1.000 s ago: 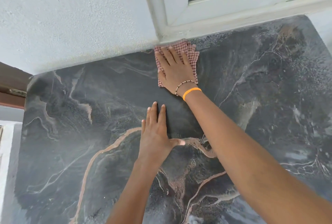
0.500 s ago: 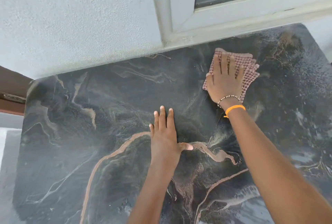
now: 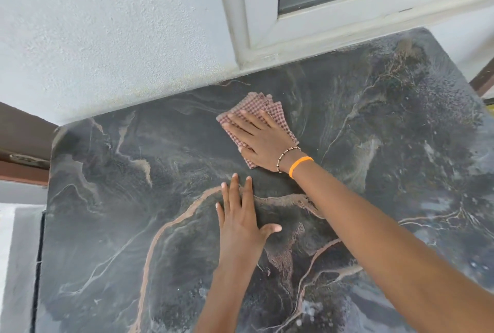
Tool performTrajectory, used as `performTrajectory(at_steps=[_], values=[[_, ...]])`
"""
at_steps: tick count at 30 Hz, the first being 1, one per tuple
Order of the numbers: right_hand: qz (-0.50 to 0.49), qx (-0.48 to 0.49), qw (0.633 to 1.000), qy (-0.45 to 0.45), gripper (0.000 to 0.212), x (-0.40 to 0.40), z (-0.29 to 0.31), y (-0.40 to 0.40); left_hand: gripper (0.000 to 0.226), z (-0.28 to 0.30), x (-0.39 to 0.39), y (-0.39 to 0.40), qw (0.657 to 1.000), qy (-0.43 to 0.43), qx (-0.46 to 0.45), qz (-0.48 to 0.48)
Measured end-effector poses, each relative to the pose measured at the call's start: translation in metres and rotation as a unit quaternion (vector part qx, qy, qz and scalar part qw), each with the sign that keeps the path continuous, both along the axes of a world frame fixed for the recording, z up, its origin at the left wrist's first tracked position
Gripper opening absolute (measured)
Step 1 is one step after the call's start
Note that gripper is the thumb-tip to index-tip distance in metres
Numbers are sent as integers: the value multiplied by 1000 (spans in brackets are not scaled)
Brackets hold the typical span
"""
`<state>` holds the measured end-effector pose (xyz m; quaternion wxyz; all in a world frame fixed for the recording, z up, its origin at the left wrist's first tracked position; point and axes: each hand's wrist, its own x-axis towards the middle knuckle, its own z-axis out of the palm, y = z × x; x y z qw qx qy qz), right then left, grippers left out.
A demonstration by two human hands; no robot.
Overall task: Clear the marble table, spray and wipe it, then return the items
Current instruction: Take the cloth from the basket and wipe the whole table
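The dark marble table [image 3: 112, 225] with tan veins fills most of the head view and has nothing on it but a cloth. A folded pink checked cloth [image 3: 260, 104] lies flat near the table's far edge, at its middle. My right hand [image 3: 263, 143] presses down on the cloth with fingers spread, pointing up-left; a beaded bracelet and an orange band sit on its wrist. My left hand [image 3: 240, 223] rests flat on the bare marble just nearer to me, fingers apart, holding nothing.
A white textured wall [image 3: 107, 33] runs along the table's far edge, with a white window frame [image 3: 267, 28] above the right half. Brown woodwork [image 3: 21, 145] is at the left. The right part of the marble looks speckled with droplets.
My right hand has slid the cloth back to the left, from the right part of the far edge toward the middle. My left hand has stayed planted on the marble.
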<state>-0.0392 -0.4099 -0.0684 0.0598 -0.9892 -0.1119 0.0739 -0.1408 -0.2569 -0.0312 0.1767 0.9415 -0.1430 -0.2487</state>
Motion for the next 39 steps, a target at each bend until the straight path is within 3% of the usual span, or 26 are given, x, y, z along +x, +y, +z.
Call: performTrajectory(at_steps=[4, 7, 10, 12, 15, 20, 25, 30, 39], values=[[-182, -1, 983, 10, 68, -45, 1, -78, 110, 0, 3, -2, 998, 40, 43, -32], [-345, -6, 938, 25, 59, -89, 1, -118, 111, -1, 4, -3, 997, 47, 48, -42], [-467, 27, 883, 33, 57, -124, 4, -106, 111, -2, 4, -5, 997, 32, 52, -45], [-493, 32, 868, 40, 57, -137, 6, -78, 110, -2, 3, -3, 997, 16, 50, -52], [-459, 20, 888, 37, 57, -136, 6, -30, 109, -3, 2, 0, 997, -2, 33, -63], [-287, 18, 957, 36, 56, -114, 8, 43, 105, -10, -19, 21, 996, -56, -51, -48], [-143, 16, 989, 25, 60, -156, 3, 36, 115, -15, -50, 35, 991, -92, -62, -72], [-166, -4, 986, 25, 64, -191, 2, -26, 95, -13, -55, -3, 988, -89, -63, -106], [-294, -3, 955, 45, 68, -217, -1, -176, 96, -6, -51, -124, 986, -69, -79, -127]])
